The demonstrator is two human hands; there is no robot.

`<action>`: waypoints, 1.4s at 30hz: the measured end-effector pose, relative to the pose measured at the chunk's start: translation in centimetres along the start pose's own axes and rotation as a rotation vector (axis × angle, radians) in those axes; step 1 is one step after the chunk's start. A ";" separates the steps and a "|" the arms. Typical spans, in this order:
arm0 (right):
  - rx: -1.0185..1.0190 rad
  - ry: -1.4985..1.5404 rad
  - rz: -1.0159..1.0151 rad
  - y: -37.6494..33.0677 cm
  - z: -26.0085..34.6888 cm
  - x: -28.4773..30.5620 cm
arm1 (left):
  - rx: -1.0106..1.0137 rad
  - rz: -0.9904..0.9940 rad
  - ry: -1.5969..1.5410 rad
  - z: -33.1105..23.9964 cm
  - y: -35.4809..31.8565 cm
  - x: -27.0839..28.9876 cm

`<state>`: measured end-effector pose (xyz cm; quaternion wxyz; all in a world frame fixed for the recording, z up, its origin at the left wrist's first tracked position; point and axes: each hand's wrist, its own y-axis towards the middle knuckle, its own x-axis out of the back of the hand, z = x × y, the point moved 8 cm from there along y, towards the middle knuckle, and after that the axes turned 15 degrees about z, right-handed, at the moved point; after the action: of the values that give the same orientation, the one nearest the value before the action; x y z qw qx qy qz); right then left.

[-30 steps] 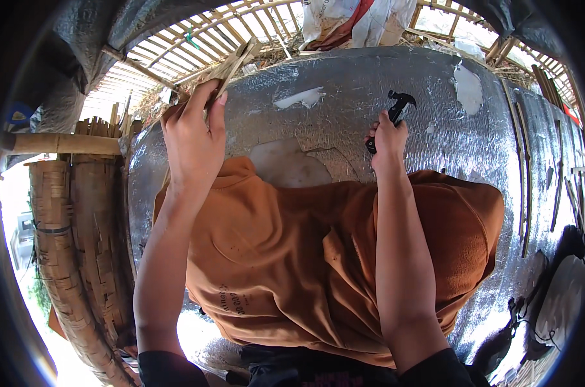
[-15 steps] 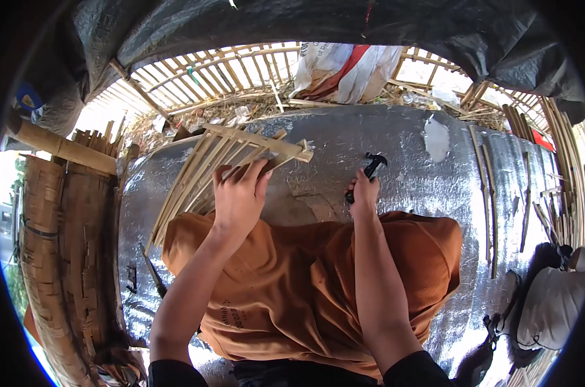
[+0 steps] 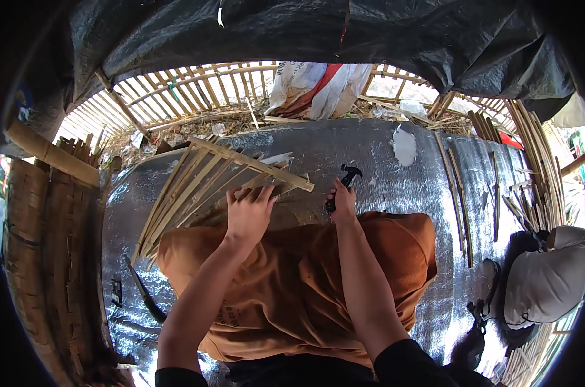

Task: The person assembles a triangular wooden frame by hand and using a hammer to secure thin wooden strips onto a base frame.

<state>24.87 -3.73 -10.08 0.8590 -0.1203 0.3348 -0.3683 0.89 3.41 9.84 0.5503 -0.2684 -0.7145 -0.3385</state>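
A slatted bamboo frame point(image 3: 205, 177) with a crossbar along its far side lies slanted in front of my left knee, its slats running down toward the lower left. My left hand point(image 3: 249, 209) is closed over the near side of this frame, close to the crossbar's right end; the fingertips are partly hidden. In my right hand point(image 3: 344, 201) is a black claw hammer point(image 3: 351, 173), held by its handle with the head up and away from me. The hammer head is apart from the frame. Brown cloth point(image 3: 292, 277) covers my lap between the forearms.
A silvery sheet point(image 3: 363, 142) covers the surface around me. A dark long-handled blade point(image 3: 144, 290) lies at left beside a woven bamboo wall point(image 3: 67, 258). Loose bamboo sticks point(image 3: 453, 193) and a grey bag point(image 3: 544, 284) are on the right. Dark tarp point(image 3: 292, 32) hangs overhead.
The view has shifted somewhat. The bamboo frame's right end has come down closer to my lap, and my left hand has moved right along it. My right hand keeps hold of the hammer.
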 end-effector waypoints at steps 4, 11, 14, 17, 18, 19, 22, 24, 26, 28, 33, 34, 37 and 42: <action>-0.045 0.033 0.018 0.2 -0.6 0.1 | 0.019 0.054 -0.013 0.1 0.0 -0.5; -0.052 0.024 0.007 -0.1 -0.6 -0.6 | 0.040 0.055 -0.006 0.3 -0.3 -0.5; -0.053 0.030 0.015 -0.1 -0.5 -0.5 | 0.024 0.052 0.019 0.0 0.0 -0.5; -0.067 0.054 0.024 -0.4 -0.6 -0.7 | 0.008 0.032 0.003 -0.1 -0.1 -0.3; -0.069 0.056 0.028 -0.3 -0.6 -0.7 | 0.009 0.034 0.003 -0.2 0.0 -0.3; -0.072 0.057 0.031 -0.2 -0.6 -0.7 | 0.009 0.036 0.002 -0.2 0.0 -0.3; -0.071 0.045 0.035 -0.1 -0.6 -0.6 | 0.005 0.032 0.005 -0.2 0.1 -0.4; -0.074 0.048 0.032 0.1 -0.7 -0.5 | 0.007 0.039 0.006 -0.2 0.1 -0.5; -0.077 0.050 0.029 0.2 -0.7 -0.4 | 0.008 0.047 0.006 -0.2 0.1 -0.7; -0.096 0.071 0.033 0.0 -0.8 -0.6 | 0.013 0.051 0.005 0.0 0.0 -0.7; -0.091 0.032 0.025 0.4 -0.8 -0.4 | 0.005 0.032 0.013 -0.2 0.1 -0.5; -0.082 0.036 0.031 0.4 -0.8 -0.4 | 0.006 0.036 0.015 -0.2 0.1 -0.5; -0.082 0.023 0.016 0.5 -0.8 -0.3 | 0.004 0.029 0.014 -0.1 0.2 -0.7; -0.087 0.028 0.034 0.8 -1.1 -0.3 | -0.009 0.004 0.011 -0.1 0.2 -0.6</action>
<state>24.46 -2.90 -11.08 0.8542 -0.1468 0.3646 -0.3405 1.26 3.44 9.34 0.5537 -0.2706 -0.7094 -0.3420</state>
